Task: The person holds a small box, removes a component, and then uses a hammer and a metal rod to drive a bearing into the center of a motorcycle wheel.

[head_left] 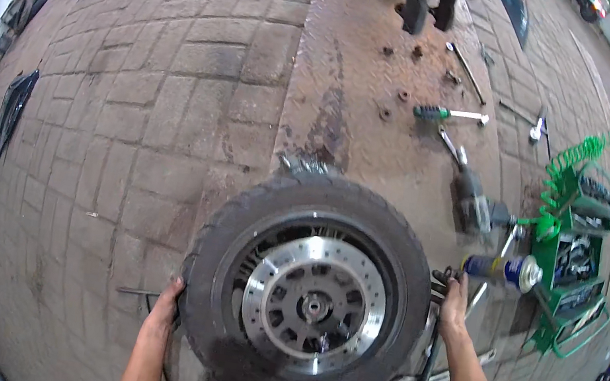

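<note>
Gripping a motorcycle wheel (308,292) from both sides, the person looks straight down on it where it lies flat on the paved floor (131,121), its silver brake disc (314,305) facing up. The left hand (164,308) presses against the tyre's left edge, fingers curled onto the rubber. The right hand (455,296) sits just off the tyre's right edge, its fingers closed around a dark tool handle (442,276); whether it also touches the tyre cannot be told.

Just right of that hand lies a blue and yellow spray can (501,269) on its side. Beyond the can stands a green tool rack (573,252) whose compartments hold dark tools, too small to tell apart, with a coiled green air hose (582,152) rising from it. An impact wrench (472,202) rests on the metal ramp (340,75) above the wheel, near a green-handled screwdriver (447,114), a long wrench (466,71) and a few scattered nuts (402,94).
</note>
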A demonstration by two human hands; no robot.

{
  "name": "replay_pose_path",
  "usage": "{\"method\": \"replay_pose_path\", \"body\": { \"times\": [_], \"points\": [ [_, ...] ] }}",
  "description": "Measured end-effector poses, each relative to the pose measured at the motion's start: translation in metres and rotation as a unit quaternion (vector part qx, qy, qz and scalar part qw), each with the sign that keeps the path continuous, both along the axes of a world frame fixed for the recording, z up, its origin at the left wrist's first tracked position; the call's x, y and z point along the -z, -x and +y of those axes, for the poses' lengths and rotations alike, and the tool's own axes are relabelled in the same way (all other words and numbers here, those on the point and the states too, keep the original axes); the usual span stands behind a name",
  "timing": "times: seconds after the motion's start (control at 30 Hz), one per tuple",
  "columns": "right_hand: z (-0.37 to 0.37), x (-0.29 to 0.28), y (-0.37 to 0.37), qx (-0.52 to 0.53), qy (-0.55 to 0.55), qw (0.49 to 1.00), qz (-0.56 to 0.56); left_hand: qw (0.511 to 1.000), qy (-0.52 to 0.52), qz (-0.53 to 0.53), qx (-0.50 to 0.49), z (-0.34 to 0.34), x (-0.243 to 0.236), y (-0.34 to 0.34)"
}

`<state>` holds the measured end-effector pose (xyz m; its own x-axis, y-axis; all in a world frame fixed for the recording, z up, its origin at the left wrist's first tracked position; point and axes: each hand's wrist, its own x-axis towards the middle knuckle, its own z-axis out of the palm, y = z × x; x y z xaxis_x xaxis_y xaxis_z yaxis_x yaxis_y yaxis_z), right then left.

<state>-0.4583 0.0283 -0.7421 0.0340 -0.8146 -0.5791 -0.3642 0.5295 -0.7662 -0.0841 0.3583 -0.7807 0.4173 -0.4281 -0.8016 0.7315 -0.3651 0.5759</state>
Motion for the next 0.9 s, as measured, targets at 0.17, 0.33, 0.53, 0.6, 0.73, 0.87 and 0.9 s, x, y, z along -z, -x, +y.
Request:
{"method": "replay_pose_path", "body": {
  "times": [0.17,0.33,0.53,0.6,0.73,0.87,0.9],
  "points": [
    [0.015,-0.007,-0.012,0.102,-0.188,0.975,-0.056,0.996,0.006,-0.023,0.091,-0.011,-0.014,-0.006],
    [0.025,0.002,-0.006,0.190,-0.063,0.968,-0.154,0.973,0.129,-0.175,0.080,-0.030,-0.084,-0.003],
    [-0.002,-0.028,-0.002,0.188,0.037,0.872,-0.451,0.933,0.304,-0.188,-0.046,-0.044,-0.145,-0.035],
    [-0.001,-0.069,-0.013,0.186,0.024,0.844,-0.503,0.886,0.406,-0.205,-0.090,-0.041,-0.148,-0.043],
    [-0.008,-0.050,-0.003,0.139,0.042,0.896,-0.420,0.829,0.460,-0.255,-0.192,-0.064,-0.165,-0.026],
    [0.000,0.002,0.009,0.121,0.152,0.838,-0.510,0.875,0.448,-0.022,-0.184,-0.051,-0.094,-0.015],
    [-0.007,0.031,0.021,0.091,0.164,0.798,-0.573,0.878,0.459,-0.012,-0.137,-0.043,-0.069,-0.017]
  ]
}}
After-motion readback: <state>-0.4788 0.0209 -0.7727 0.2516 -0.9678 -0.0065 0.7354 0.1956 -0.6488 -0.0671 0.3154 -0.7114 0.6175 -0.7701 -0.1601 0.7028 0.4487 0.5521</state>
